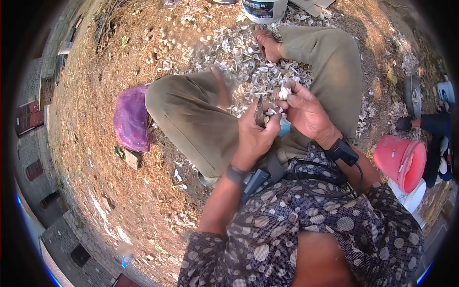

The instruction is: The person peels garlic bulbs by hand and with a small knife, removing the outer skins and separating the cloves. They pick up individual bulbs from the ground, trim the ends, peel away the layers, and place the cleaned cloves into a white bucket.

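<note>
My right hand is closed, pinching a whitish garlic bulb between thumb and fingers. Close beside it, my left hand is closed around a dark, flat, blade-like piece that sticks up past the fingers. A small pale garlic piece shows near the left thumb. Both hands are held over my lap, almost touching. Under them a light blue thing is partly hidden, and I cannot make out its kind. Peeled garlic skins lie thick on the ground between my legs.
Several round bulbs lie on the straw-covered ground. A white bucket stands beyond my foot. A purple mesh sack rests by one knee. To the right are a pink bucket, a metal basin and another person's dark sleeve.
</note>
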{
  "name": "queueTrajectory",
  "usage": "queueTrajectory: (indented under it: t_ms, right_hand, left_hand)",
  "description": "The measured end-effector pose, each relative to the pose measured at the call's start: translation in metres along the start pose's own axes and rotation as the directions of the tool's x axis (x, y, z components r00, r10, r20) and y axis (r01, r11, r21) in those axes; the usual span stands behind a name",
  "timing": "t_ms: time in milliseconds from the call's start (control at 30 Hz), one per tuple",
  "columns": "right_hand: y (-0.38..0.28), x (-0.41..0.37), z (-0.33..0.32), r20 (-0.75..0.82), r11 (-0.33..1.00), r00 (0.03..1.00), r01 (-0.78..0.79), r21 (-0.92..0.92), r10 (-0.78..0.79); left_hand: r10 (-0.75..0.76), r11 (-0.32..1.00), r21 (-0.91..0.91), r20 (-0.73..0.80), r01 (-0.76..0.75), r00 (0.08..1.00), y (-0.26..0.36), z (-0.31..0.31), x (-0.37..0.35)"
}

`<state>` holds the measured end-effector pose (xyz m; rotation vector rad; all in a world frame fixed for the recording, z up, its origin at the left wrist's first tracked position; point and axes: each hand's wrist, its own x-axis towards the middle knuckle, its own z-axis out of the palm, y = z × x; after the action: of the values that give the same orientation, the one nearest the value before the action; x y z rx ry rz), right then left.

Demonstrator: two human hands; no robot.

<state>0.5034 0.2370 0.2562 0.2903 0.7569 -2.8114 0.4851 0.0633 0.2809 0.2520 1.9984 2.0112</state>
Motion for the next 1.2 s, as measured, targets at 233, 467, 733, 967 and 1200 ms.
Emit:
queueTrajectory:
  t_ms: [233,467,733,967,1200]
  right_hand:
    - [-0.013,0.004,-0.023,-0.178,0.99,0.978,0.125,0.062,-0.112]
    - [-0.07,0.064,-0.017,-0.337,0.95,0.922,0.087,-0.299,-0.19]
    - [-0.196,0.136,0.076,0.0,0.578,0.75,0.511,-0.636,-0.662]
    - [-0.068,0.047,-0.011,-0.127,0.619,0.981,-0.007,-0.785,-0.149]
    - [-0.021,0.002,0.013,-0.09,0.61,0.99,-0.007,-0.792,-0.104]
  left_hand:
    - [-0.243,0.966,-0.088,-0.01,0.242,0.97,-0.017,0.001,0.006]
    - [-0.496,0.824,-0.363,-0.088,0.436,0.864,-0.033,-0.01,0.02]
    - [-0.503,0.788,-0.439,-0.056,0.431,0.862,-0.028,-0.015,0.02]
    - [-0.457,0.681,-0.657,-0.038,0.322,0.889,-0.02,-0.014,0.014]
    - [-0.408,0.67,-0.658,0.059,0.343,0.911,-0.02,-0.014,0.02]
